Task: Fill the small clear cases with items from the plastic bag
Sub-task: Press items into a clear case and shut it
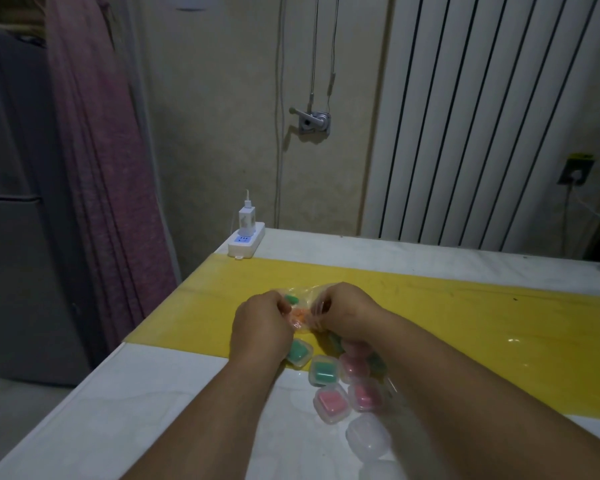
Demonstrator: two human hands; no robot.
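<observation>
While small clear cases (328, 403) with pink and green fillings lie clustered on the bench (174, 393) under the forearms, the left hand (262, 327) and right hand (343, 315) pinch the plastic bag (300, 318) between them over the yellow strip (465, 313). Beyond, a power strip (246, 242) sits at the bench's far corner.

We see a dim room with a beige wall (222, 116), a pink curtain (94, 168) at left and a white ribbed radiator (482, 126) at right. A white table (153, 393) crossed by a yellow strip (465, 306) carries a power strip (246, 242) at its far corner.

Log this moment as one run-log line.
left hand: grips plastic bag | right hand: grips plastic bag | filled cases: green, pink, near hands | empty case: nearest camera
</observation>
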